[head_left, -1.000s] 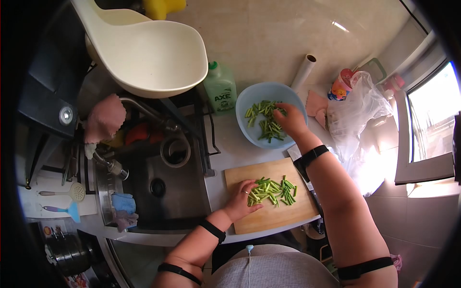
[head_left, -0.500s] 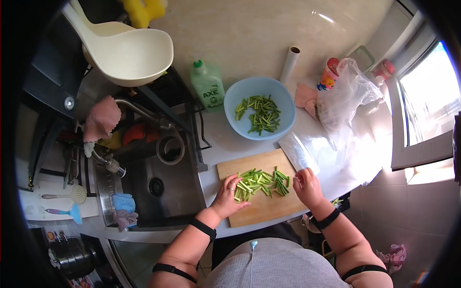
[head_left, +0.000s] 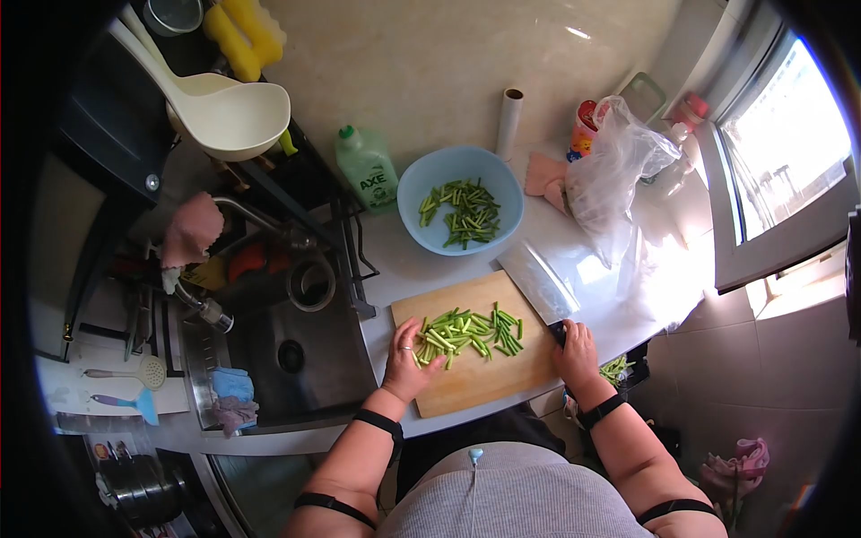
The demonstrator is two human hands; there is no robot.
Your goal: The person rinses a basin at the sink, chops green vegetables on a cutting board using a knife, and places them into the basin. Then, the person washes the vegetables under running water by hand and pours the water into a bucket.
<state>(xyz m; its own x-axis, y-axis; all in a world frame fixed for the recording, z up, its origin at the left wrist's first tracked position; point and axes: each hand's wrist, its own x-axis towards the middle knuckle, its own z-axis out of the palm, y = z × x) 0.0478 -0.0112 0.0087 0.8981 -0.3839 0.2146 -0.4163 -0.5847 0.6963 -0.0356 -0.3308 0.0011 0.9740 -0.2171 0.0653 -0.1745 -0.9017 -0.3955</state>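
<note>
Cut green stems [head_left: 457, 334], which look like garlic scapes, lie in a loose pile on the wooden cutting board [head_left: 489, 390]. At the pile's left side is my left hand [head_left: 411, 360], with a ring on one finger; its fingers are apart and curved against the nearest pieces. My right hand [head_left: 577, 354] is at the board's right edge, closed around the black handle of a cleaver [head_left: 541, 280]. The broad blade lies on the counter beside the board, pointing away from me. Behind the board, a light blue bowl [head_left: 414, 235] holds more cut stems.
A steel sink [head_left: 314, 377] is on the left, with white ladles [head_left: 238, 121] above it. A green detergent bottle [head_left: 366, 170], a roll of film [head_left: 509, 121] and a plastic bag [head_left: 601, 193] stand along the wall. The open window [head_left: 780, 143] is at right.
My right hand has moved from above the board's right edge onto the cleaver's handle. My left hand remains by the pile. The view has shifted slightly.
</note>
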